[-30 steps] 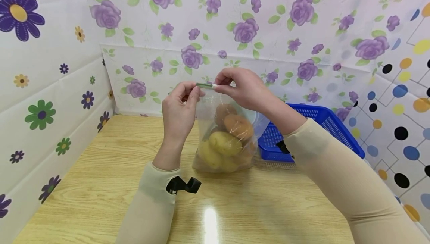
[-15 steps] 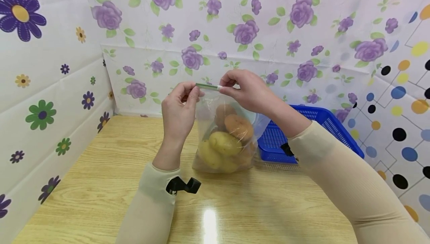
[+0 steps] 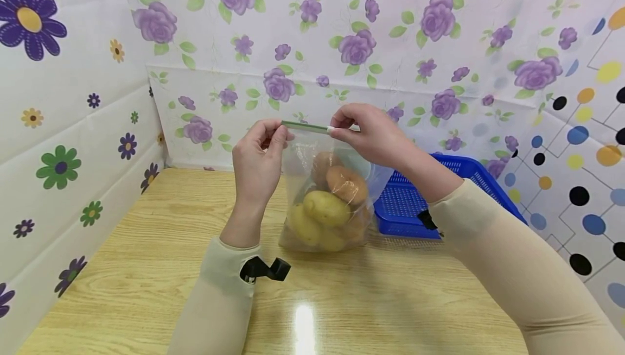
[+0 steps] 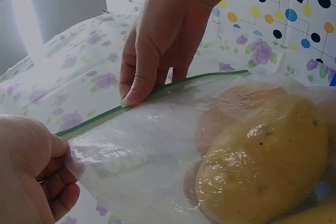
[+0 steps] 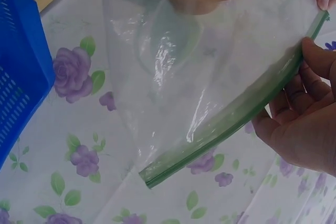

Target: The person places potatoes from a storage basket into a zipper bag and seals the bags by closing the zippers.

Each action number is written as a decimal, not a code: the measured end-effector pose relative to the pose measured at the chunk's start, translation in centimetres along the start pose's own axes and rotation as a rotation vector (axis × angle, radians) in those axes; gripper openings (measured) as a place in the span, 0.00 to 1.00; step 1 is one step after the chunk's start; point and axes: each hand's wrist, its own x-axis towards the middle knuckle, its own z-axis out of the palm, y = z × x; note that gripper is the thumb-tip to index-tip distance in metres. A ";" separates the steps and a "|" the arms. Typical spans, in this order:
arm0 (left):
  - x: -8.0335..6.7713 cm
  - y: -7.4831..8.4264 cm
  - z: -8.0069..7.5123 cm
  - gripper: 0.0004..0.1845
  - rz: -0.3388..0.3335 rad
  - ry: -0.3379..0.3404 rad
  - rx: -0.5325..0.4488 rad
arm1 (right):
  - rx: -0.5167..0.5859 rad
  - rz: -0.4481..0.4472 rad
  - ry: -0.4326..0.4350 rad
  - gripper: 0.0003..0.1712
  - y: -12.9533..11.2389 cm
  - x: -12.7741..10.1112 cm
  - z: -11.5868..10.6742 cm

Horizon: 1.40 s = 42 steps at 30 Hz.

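A clear plastic zip bag (image 3: 304,154) stands on the table, holding yellow potatoes (image 3: 326,208) and rounded orange vegetables (image 3: 348,184). Its green zip strip (image 3: 305,126) runs along the top. My left hand (image 3: 257,154) pinches the strip's left end between thumb and fingers. Partway along the same strip, my right hand (image 3: 368,130) pinches with thumb and fingertips, a small white piece showing there. In the right wrist view, the strip (image 5: 226,135) extends beyond the right hand (image 5: 310,124) to the bag's far corner. The left wrist view shows a potato (image 4: 268,156) close up through the plastic.
A blue perforated plastic basket (image 3: 402,208) stands behind the bag to the right, partly covered by the right forearm. The wood-grain table (image 3: 161,246) meets a floral cloth wall (image 3: 312,35) at the back. Patterned sheets hang at both sides.
My right hand has slid rightward along the zip strip, so more green shows between the hands. My left hand has stayed nearly still, and the bag stands in the same place.
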 end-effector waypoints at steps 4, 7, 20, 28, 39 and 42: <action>0.0 -0.1 0.0 0.08 0.004 0.002 0.003 | -0.012 0.007 0.007 0.06 0.4 -0.4 -0.2; 0.0 -0.1 0.0 0.08 0.004 0.001 0.002 | -0.015 0.009 0.012 0.07 0.8 -0.7 -0.4; 0.0 -0.1 -0.3 0.08 -0.017 0.005 -0.001 | -0.006 0.026 0.001 0.07 2.2 -1.3 -0.9; 0.0 0.0 -0.2 0.08 -0.004 0.009 0.016 | 0.010 0.028 0.003 0.06 2.9 -1.8 -1.2; 0.1 -0.2 -0.4 0.09 -0.010 0.014 0.013 | -0.012 0.066 -0.001 0.07 3.9 -2.6 -2.0; 0.2 -0.3 -0.5 0.09 -0.012 0.019 0.012 | -0.017 0.075 -0.001 0.07 4.2 -2.9 -2.3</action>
